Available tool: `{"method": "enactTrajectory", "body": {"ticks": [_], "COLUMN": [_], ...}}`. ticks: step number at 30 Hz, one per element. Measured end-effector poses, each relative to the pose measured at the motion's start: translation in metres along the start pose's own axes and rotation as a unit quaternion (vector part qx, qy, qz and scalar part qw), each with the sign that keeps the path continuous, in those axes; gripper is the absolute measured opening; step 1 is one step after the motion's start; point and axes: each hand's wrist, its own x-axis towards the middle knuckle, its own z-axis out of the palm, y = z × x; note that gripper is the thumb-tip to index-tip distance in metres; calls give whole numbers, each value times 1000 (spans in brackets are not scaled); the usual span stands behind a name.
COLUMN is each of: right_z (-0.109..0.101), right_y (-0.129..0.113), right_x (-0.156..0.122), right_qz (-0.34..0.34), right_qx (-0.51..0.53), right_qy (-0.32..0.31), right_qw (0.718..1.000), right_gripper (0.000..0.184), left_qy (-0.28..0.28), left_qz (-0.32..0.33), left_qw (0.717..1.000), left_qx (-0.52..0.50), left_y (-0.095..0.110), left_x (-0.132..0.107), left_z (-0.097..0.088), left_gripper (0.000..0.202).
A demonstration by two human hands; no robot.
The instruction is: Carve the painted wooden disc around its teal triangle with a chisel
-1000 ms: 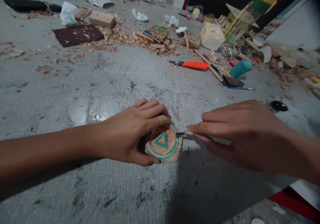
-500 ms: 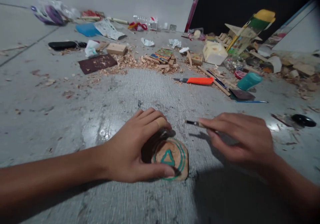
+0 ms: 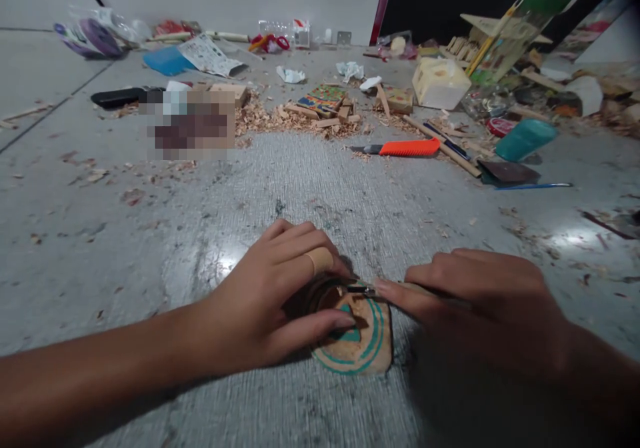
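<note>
A round wooden slice (image 3: 367, 345) painted with teal rings and a teal triangle lies on the grey floor in front of me. My left hand (image 3: 273, 298) curls around its left side, thumb resting across the painted face, a plaster on one finger. My right hand (image 3: 480, 301) pinches a thin paintbrush (image 3: 363, 290) whose dark tip touches the slice's upper edge, just by my left fingers. Much of the triangle is hidden under my thumb.
An orange-handled utility knife (image 3: 400, 148) lies further back. Wood shavings and offcuts (image 3: 285, 118), a painted block (image 3: 323, 96), a teal cup (image 3: 525, 140), a cream box (image 3: 440, 83) and sticks clutter the far side. A black object (image 3: 123, 95) lies at the left.
My right hand lifted the brush off the slice, then brought it back down onto the slice's upper edge. The view tilted up and the slice now sits lower in view.
</note>
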Motion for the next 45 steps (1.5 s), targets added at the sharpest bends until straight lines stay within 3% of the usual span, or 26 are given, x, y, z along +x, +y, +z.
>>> {"method": "enactTrajectory", "body": {"ticks": [5,11,16,25,27,30,32,35,45], "right_z": [5,2,1,0,-4,-12,-16,-23,-32], "right_y": [1,-2,-2,-1,2,14,23,32,40], "right_x": [-2,-1,-2,0,2,3,0,-5,-4], "right_qz": [-31,15,14,24,12,-71,-113,-109,-81], "right_qx": [-8,46,54,32,25,0,-22,-37,-82], "right_qy": [8,6,2,0,14,44,54,55,23], "right_qw": [999,999,998,999,1000,997,992,992,993], "right_gripper": [29,29,25,36,34,12,26,39,29], "left_qy": [5,8,5,13,22,34,39,35,37], "left_qz": [1,-1,5,-29,-44,-62,-78,-88,-80], "left_qw": [1000,1000,1000,999,998,996,994,994,994], "left_qx": [20,7,4,-17,-37,-62,-61,-49,-71], "left_y": [1,1,-1,0,-2,-4,-3,-2,-7], "left_x": [2,3,1,1,3,5,7,8,5], "left_z": [1,-1,0,-1,-2,-3,-4,-4,-1], "left_gripper": [20,16,13,10,13,16,19,20,22]}}
